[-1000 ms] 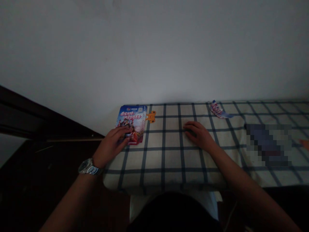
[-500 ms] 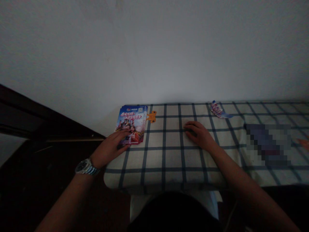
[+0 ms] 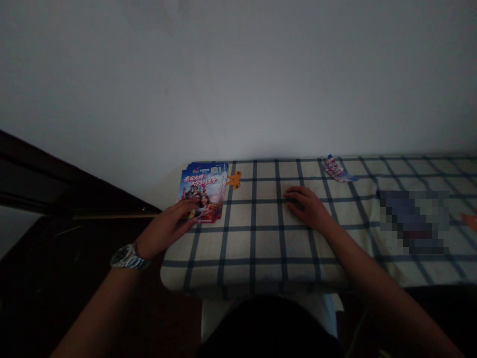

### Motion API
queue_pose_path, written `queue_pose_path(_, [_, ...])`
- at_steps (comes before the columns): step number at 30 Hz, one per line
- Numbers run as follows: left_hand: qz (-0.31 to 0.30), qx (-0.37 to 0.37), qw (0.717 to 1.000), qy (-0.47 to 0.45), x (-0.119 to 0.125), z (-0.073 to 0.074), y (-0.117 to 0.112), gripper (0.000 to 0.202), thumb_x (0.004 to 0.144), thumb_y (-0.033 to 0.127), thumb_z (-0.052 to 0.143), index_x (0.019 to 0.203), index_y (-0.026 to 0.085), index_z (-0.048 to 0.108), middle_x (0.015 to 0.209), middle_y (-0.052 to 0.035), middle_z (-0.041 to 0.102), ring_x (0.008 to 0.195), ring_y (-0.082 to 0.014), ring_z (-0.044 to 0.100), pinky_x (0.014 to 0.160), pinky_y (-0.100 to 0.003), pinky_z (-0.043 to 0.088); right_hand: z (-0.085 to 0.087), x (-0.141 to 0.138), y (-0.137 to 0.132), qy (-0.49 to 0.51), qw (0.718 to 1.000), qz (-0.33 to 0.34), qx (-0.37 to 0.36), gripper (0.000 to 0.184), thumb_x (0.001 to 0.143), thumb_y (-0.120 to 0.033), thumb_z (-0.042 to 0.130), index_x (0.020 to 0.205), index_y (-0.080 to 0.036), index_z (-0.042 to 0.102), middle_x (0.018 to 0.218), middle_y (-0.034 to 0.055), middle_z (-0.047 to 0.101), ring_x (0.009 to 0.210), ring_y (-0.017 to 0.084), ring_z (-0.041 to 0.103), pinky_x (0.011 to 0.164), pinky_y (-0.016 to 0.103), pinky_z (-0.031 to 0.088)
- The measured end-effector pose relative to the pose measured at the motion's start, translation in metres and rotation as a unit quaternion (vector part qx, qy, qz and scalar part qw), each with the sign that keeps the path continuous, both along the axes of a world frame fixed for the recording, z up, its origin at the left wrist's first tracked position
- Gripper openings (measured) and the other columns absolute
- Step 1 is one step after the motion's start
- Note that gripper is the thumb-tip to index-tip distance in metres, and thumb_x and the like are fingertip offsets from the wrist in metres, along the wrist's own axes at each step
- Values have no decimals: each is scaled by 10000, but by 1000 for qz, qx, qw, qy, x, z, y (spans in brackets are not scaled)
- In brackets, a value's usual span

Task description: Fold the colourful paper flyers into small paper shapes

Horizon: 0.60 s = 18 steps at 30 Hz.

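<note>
A stack of colourful printed leaflets lies at the left end of a checked cloth that covers a table. My left hand, with a metal watch on its wrist, reaches over the left table edge, and its stretched fingertips touch the stack's near edge. My right hand lies flat on the cloth in the middle, fingers stretched out and pointing left, holding nothing. A small orange tag sticks out beside the leaflets on the right.
A small printed packet lies by the wall at the back right. A blurred dark object lies on the cloth to the right. A white wall rises behind the table. Dark wooden furniture stands left.
My left hand has slid back toward me, off the leaflet cover to its near edge. My right hand has stayed in place.
</note>
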State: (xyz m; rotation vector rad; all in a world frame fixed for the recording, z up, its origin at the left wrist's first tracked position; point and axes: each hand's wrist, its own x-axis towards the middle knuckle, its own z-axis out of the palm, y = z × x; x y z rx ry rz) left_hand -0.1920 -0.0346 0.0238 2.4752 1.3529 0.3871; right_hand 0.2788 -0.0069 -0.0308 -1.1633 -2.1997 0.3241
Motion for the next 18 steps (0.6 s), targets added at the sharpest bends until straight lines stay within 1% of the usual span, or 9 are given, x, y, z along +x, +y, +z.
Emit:
queue_pose_path(2, [18, -5, 1000, -11, 2, 1, 1, 330, 1029, 451, 474, 1272, 253, 580, 1479, -80, 557, 1376, -282, 536, 1133, -517, 478, 1, 0, 0, 1, 1000, 1, -2, 273, 964, -279, 602, 1228, -268, 670, 1262, 105, 638, 1178, 290, 627, 1028, 520, 545])
queue_pose_path(5, [26, -8, 1000, -12, 4, 2, 3, 300, 1039, 454, 443, 1181, 253, 616, 1478, -64, 560, 1392, -273, 518, 1144, -509, 468, 1, 0, 1, 9, 1000, 3, -2, 273, 961, -277, 603, 1224, -276, 675, 1254, 103, 640, 1171, 291, 630, 1018, 524, 552])
queue_pose_path(8, [28, 2, 1000, -10, 5, 4, 4, 309, 1042, 468, 432, 1158, 260, 630, 1471, -38, 569, 1394, -261, 513, 1160, -500, 450, 0, 0, 1, 17, 1000, 2, -5, 290, 950, -273, 612, 1232, -292, 676, 1260, 95, 642, 1174, 296, 633, 1023, 539, 551])
queue_pose_path(10, [40, 10, 999, -22, 6, 5, 4, 309, 1048, 461, 421, 1149, 256, 629, 1456, -34, 580, 1375, -251, 528, 1163, -487, 443, 0, 0, 1, 18, 1000, 2, -8, 291, 949, -271, 611, 1231, -294, 678, 1266, 93, 641, 1181, 297, 633, 1031, 542, 547])
queue_pose_path(13, [78, 28, 995, -49, 9, 6, 5, 285, 1057, 419, 412, 1083, 226, 621, 1384, -60, 610, 1293, -241, 576, 1139, -451, 451, 0, 0, 1, 18, 1000, 1, -8, 275, 950, -273, 611, 1214, -285, 686, 1264, 97, 639, 1180, 297, 634, 1030, 537, 548])
queue_pose_path(16, [123, 66, 988, -71, 16, 5, 6, 276, 1049, 410, 427, 1054, 200, 606, 1249, -95, 646, 1171, -249, 624, 1060, -425, 490, 0, -1, 1, 14, 1000, 2, -7, 266, 947, -269, 613, 1201, -280, 691, 1258, 100, 639, 1172, 298, 634, 1021, 536, 550])
queue_pose_path(18, [140, 82, 984, -80, 25, 5, 7, 272, 1043, 414, 441, 1067, 195, 601, 1181, -97, 656, 1101, -251, 642, 989, -407, 515, 1, -1, 1, 13, 1000, 3, -8, 260, 950, -268, 609, 1198, -274, 691, 1259, 102, 638, 1173, 296, 632, 1024, 535, 547])
